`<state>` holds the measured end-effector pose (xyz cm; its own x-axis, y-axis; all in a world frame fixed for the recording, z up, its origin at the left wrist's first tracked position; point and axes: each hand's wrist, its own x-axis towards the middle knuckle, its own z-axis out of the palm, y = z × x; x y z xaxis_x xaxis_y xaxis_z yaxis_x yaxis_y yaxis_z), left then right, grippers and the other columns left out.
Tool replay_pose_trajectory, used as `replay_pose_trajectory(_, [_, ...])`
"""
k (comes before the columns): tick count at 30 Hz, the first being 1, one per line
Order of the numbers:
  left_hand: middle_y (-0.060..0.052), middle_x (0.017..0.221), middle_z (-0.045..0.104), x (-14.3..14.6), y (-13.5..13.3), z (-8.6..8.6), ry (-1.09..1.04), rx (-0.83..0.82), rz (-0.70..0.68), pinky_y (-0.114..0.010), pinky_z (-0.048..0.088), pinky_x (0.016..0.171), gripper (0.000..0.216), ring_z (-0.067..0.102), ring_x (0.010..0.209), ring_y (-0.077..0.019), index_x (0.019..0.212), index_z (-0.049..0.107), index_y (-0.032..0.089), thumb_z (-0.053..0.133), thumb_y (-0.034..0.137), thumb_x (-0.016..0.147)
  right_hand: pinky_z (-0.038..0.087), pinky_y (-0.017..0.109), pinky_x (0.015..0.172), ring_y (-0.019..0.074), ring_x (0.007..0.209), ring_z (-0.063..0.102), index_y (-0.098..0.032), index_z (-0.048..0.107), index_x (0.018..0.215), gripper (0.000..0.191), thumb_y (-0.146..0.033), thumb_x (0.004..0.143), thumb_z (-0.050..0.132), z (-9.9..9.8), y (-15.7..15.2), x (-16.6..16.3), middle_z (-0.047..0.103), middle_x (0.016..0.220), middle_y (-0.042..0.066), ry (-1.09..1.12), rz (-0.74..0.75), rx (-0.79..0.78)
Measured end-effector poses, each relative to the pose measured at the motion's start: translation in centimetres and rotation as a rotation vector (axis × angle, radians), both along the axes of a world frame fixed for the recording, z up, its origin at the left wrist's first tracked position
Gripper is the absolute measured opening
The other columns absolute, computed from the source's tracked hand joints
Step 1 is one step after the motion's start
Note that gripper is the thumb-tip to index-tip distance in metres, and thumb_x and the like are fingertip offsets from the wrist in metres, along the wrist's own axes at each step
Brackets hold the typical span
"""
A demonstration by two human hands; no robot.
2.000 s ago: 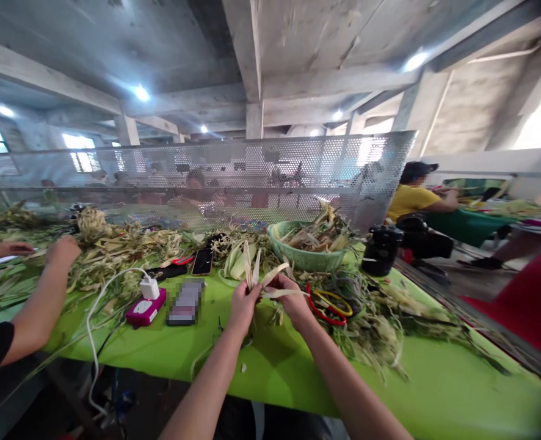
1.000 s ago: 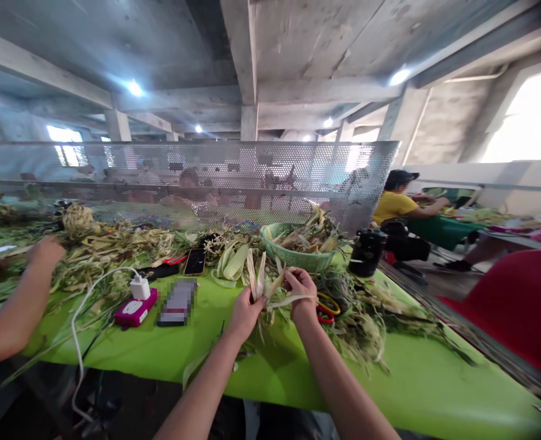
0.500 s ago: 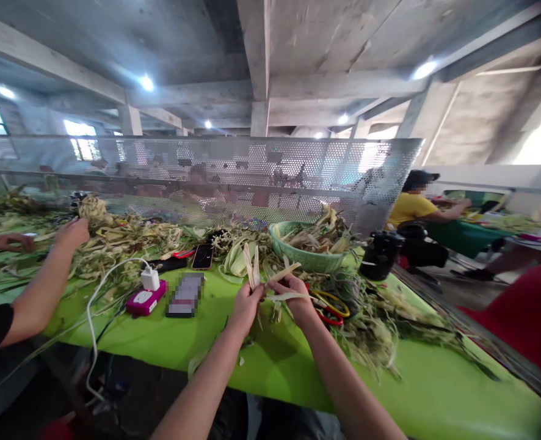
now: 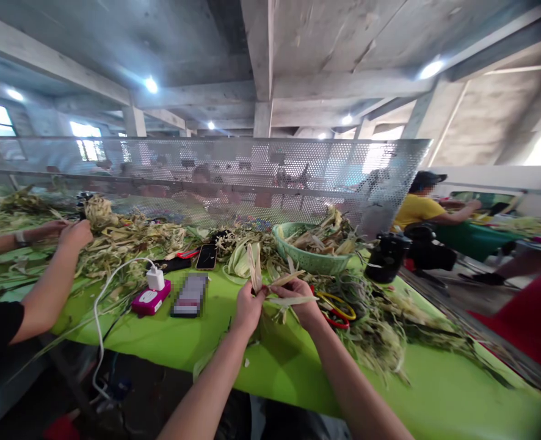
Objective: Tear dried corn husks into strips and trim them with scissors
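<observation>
My left hand [image 4: 248, 307] is closed on a bunch of pale corn husk strips [image 4: 254, 269] that stand upright from its fingers. My right hand [image 4: 301, 297] is just to the right, pinching husk strips [image 4: 293, 300] that stick out sideways from the same bunch. Both hands hover over the lime green table [image 4: 270, 360], close together. Red and yellow scissors [image 4: 340, 313] lie just right of my right hand.
A green basket [image 4: 314, 261] of husks stands behind my hands. Husk heaps [image 4: 128, 241] cover the table's back. A pink power bank with white charger [image 4: 149, 297] and phones [image 4: 205, 256] lie left. A co-worker's arm [image 4: 46, 293] reaches in at left. A perforated metal screen [image 4: 206, 177] stands behind.
My hands stay together on the husk bunch, shifting the strips slightly. The co-worker's hands at the left have moved among the husks. The camera has swayed a little.
</observation>
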<state>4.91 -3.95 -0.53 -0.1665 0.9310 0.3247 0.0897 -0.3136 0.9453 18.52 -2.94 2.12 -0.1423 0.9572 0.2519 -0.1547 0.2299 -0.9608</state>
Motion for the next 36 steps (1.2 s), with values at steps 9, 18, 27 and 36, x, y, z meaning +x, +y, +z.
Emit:
replay_pose_trajectory(9, [-0.008,0.080,0.066,0.03,-0.22,0.28,0.084,0.027,0.091,-0.027,0.041,0.070,0.011,0.060,0.077,-0.0207,0.084,0.061,0.017,0.059,0.023,0.076,0.037,0.025,0.052,0.0121,0.055,0.049,-0.016,0.067,0.064,0.026,-0.038,0.057,0.081,-0.36,0.11,-0.30,0.059,0.060,-0.002,0.016,-0.042,0.055])
replay_pose_trajectory(18, [-0.005,0.079,0.066,-0.10,-0.05,0.14,0.119,-0.002,0.097,-0.026,0.041,0.068,0.010,0.060,0.076,-0.0190,0.083,0.060,0.018,0.060,0.022,0.075,0.038,0.025,0.053,0.0134,0.058,0.050,-0.015,0.067,0.064,0.030,-0.039,0.054,0.083,-0.36,0.28,-0.27,0.059,0.062,0.000,-0.020,-0.111,0.099])
replay_pose_trajectory(27, [-0.005,0.079,0.065,-0.10,-0.31,0.44,0.095,-0.004,0.069,-0.026,0.042,0.067,0.009,0.060,0.075,-0.0190,0.081,0.058,0.018,0.061,0.024,0.074,0.039,0.026,0.051,0.0139,0.054,0.053,-0.015,0.067,0.066,0.034,-0.041,0.051,0.084,-0.67,0.39,-0.37,0.064,0.061,0.002,0.029,-0.116,0.030])
replay_pose_trajectory(36, [-0.004,0.076,0.064,-0.09,-0.19,0.37,0.076,0.011,0.062,-0.026,0.041,0.066,0.007,0.059,0.072,-0.0182,0.078,0.055,0.019,0.060,0.022,0.074,0.040,0.025,0.053,0.0146,0.057,0.054,-0.015,0.067,0.067,0.032,-0.037,0.051,0.085,-0.76,0.41,-0.45,0.066,0.064,0.002,0.028,-0.097,0.016])
